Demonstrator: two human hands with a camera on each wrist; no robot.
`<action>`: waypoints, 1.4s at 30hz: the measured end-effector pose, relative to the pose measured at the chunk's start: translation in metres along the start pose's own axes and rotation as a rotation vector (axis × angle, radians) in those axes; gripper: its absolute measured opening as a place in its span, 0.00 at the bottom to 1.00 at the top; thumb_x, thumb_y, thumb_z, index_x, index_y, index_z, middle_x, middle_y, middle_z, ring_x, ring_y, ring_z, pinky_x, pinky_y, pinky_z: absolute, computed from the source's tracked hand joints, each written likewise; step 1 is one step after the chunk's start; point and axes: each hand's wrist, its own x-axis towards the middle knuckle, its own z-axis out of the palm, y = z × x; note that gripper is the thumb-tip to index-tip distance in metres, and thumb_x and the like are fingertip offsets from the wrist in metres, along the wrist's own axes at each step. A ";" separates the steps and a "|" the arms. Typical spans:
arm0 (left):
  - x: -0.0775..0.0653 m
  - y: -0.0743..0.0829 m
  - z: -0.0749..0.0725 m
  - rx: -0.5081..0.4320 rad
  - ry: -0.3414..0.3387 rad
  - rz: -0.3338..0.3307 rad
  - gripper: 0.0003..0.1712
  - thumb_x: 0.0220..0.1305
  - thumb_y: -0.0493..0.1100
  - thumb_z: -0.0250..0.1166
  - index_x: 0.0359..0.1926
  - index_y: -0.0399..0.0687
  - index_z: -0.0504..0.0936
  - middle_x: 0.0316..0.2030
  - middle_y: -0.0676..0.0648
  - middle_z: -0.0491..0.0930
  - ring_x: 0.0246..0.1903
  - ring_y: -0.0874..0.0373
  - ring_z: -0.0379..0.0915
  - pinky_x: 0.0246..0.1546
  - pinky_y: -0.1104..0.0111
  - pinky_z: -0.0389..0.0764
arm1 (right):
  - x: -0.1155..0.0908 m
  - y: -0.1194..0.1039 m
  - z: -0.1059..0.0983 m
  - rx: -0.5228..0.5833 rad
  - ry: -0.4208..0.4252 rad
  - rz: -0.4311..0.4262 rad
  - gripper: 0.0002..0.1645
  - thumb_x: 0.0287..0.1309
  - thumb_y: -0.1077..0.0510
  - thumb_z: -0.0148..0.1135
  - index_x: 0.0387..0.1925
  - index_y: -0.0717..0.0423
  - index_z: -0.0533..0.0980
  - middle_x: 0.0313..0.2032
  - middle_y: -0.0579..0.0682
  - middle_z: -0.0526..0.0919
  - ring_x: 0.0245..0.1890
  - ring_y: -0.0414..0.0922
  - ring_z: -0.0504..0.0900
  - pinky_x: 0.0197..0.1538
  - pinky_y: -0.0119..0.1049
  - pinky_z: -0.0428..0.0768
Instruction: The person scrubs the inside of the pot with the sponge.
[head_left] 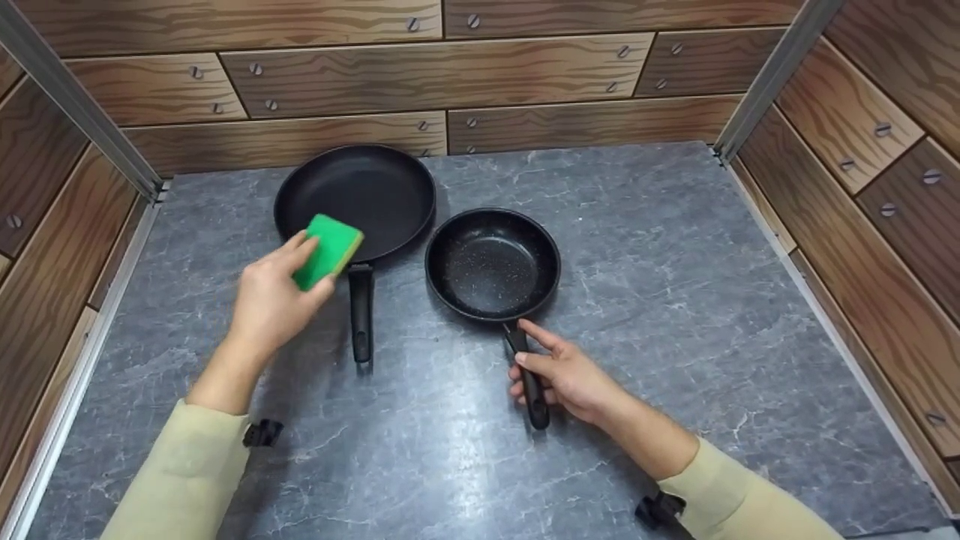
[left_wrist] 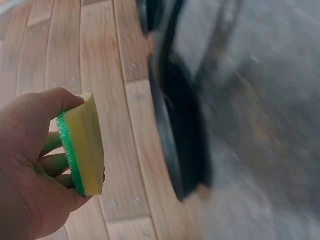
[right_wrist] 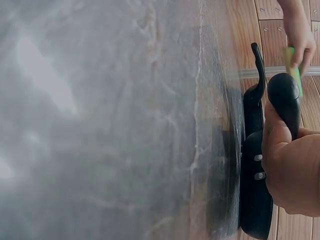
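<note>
My left hand (head_left: 271,296) grips a green and yellow sponge (head_left: 330,246) by its edges, above the near left rim of the larger black frying pan (head_left: 364,187). In the left wrist view the sponge (left_wrist: 86,147) shows its yellow side and green scouring layer, with the thumb on one end. A smaller speckled black frying pan (head_left: 493,266) lies to the right of the larger one. My right hand (head_left: 574,375) holds its handle (head_left: 534,397), fingers around it; the right wrist view shows the handle's end (right_wrist: 284,92) sticking out of the hand.
Both pans stand on a grey marbled tabletop (head_left: 660,300), their handles toward me. Wood-patterned walls (head_left: 442,75) close off the back and both sides, with metal corner posts (head_left: 82,97). The larger pan's handle (head_left: 361,315) extends between the two hands.
</note>
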 end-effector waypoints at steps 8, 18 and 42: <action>0.029 0.040 0.024 -0.028 -0.092 0.098 0.30 0.58 0.40 0.75 0.62 0.35 0.85 0.65 0.33 0.79 0.62 0.32 0.78 0.62 0.43 0.79 | 0.000 0.001 0.000 0.016 -0.007 -0.006 0.48 0.77 0.61 0.58 0.87 0.49 0.45 0.37 0.57 0.86 0.32 0.45 0.89 0.46 0.48 0.89; 0.055 0.073 0.078 0.020 -0.457 0.157 0.31 0.67 0.45 0.71 0.68 0.38 0.81 0.72 0.34 0.71 0.70 0.37 0.70 0.70 0.51 0.73 | 0.001 0.003 0.000 0.024 -0.011 -0.007 0.47 0.78 0.61 0.57 0.87 0.49 0.44 0.37 0.57 0.86 0.32 0.45 0.89 0.44 0.46 0.90; 0.071 0.080 0.142 0.120 -0.811 0.325 0.24 0.64 0.44 0.65 0.60 0.40 0.88 0.62 0.36 0.83 0.64 0.41 0.77 0.67 0.54 0.76 | 0.000 0.001 0.001 0.031 -0.024 -0.007 0.47 0.78 0.60 0.57 0.87 0.49 0.45 0.39 0.59 0.86 0.33 0.46 0.90 0.45 0.47 0.89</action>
